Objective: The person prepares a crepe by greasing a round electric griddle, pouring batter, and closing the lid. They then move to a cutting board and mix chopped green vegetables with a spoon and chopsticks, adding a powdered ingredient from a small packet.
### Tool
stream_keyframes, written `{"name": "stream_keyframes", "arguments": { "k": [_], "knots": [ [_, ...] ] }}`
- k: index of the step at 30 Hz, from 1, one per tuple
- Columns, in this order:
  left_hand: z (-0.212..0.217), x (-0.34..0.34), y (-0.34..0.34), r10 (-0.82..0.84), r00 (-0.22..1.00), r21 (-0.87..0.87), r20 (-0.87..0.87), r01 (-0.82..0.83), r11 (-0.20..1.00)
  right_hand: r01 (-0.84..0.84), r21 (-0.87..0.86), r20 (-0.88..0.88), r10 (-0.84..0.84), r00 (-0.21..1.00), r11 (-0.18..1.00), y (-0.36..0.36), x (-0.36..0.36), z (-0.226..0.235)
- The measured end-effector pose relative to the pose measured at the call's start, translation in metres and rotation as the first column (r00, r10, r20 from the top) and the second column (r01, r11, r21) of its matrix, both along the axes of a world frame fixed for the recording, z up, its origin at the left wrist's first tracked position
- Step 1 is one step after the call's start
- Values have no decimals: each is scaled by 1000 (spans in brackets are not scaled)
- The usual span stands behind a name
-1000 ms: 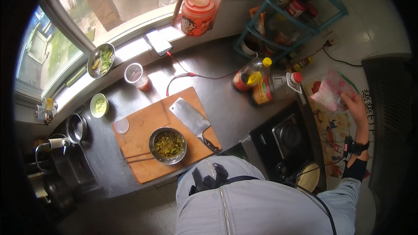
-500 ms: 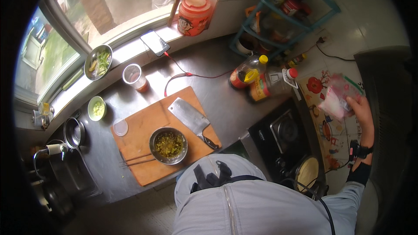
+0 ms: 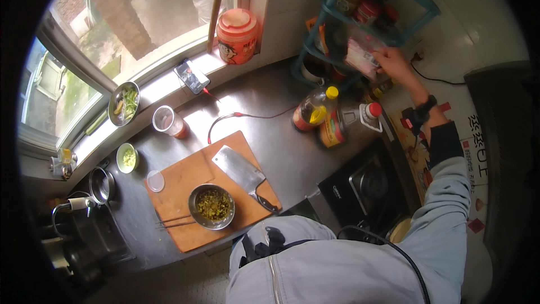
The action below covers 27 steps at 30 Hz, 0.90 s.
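Note:
My right hand (image 3: 396, 65) is stretched out to the teal wire shelf rack (image 3: 343, 5) at the back right and grips a clear plastic packet (image 3: 361, 56) with pinkish contents, held against a shelf. A dark band sits on that wrist. My left hand is not in view. Down on the counter, a wooden cutting board (image 3: 197, 191) carries a cleaver (image 3: 242, 174), a metal bowl of chopped greens (image 3: 212, 206) and a pair of chopsticks (image 3: 174, 222).
Oil and sauce bottles (image 3: 323, 115) stand beside a dark cooktop (image 3: 365, 186). An orange lidded jar (image 3: 236, 34), a phone on a red cable (image 3: 191, 77), a cup (image 3: 167, 121), a bowl of vegetables (image 3: 124, 103) and a small green bowl (image 3: 127, 157) line the window side.
My right hand has carried the plastic packet from low on the right, over the floor, up and leftward to the wire shelf rack. The view has tilted a little.

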<state>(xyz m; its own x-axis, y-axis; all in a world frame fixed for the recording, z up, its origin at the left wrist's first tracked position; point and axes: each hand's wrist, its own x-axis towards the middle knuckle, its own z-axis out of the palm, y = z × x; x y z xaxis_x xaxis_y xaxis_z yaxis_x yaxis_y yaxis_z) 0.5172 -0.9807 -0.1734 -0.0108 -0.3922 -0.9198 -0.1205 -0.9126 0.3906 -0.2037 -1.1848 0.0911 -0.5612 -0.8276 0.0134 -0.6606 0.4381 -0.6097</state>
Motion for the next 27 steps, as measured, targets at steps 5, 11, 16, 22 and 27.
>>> {"name": "stream_keyframes", "arguments": {
  "k": [5,11,16,22,27],
  "knots": [
    [4,-18,4,36,999,1,26,-36,999,-55,50,-187,64,980,997,-52,-12,-51],
    [7,-25,9,85,993,40,76,-88,995,54,41,-327,-38,944,998,-89,-40,-99],
    [12,-24,15,94,990,64,106,-102,993,-102,-79,-229,82,970,992,-120,-63,-135],
    [16,-14,18,63,991,77,119,-73,994,-126,-68,215,138,967,990,-88,-37,-104],
    [14,-8,11,16,994,71,106,-24,997,-214,142,161,191,968,966,1,-8,-25]
  ]
}}
